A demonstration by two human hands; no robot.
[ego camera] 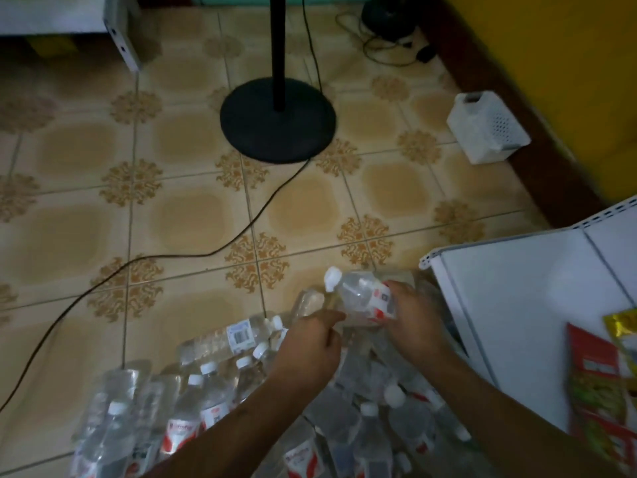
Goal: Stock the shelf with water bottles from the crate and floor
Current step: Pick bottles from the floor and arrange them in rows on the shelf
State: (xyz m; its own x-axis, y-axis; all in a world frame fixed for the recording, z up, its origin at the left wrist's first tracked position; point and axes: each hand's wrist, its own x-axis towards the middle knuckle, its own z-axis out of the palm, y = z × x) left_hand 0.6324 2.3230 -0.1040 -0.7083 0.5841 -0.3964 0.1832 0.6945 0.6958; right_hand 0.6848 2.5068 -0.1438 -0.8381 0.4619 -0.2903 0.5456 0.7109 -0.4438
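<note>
Head view: right hand (pixel 415 326) grips water bottle (pixel 362 296), left hand (pixel 312 346) beside

A black round stand base (pixel 277 121) with its pole stands on the patterned tile floor (pixel 186 208), a dark cable (pixel 193 251) runs from it across the tiles, and near the yellow wall (pixel 551 63) lies a white plastic basket (pixel 487 127) — tipped on its side.

Bottle labels (pixel 178 434) show red lettering, too blurred to read
</note>
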